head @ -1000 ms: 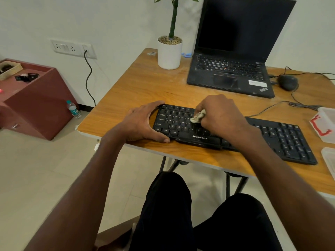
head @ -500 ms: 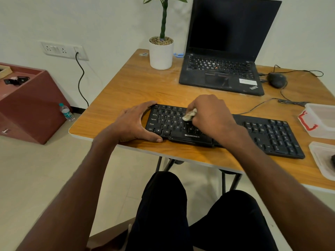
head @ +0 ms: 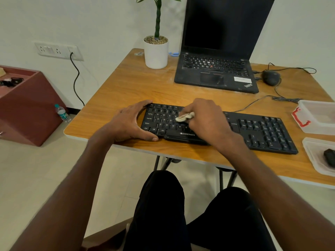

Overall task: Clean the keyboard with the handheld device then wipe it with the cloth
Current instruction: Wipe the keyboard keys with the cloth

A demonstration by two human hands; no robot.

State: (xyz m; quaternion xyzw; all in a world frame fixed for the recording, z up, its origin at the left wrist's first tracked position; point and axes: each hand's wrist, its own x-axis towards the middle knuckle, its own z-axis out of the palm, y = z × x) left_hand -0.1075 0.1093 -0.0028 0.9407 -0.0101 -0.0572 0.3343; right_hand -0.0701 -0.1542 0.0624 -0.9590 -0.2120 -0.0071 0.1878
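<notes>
While left hand (head: 126, 122) braces keyboard (head: 253, 131), right hand (head: 204, 118) presses cloth (head: 184, 117) on keys

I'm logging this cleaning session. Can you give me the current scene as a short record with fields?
surface: wooden table
keyboard: black, at the table's near edge
left hand: grips the keyboard's left end
right hand: holds a bunched cloth on the letter keys
behind: open laptop, screen dark; potted plant; mouse
right side: two clear plastic tubs
stage: wiping with the cloth
</notes>
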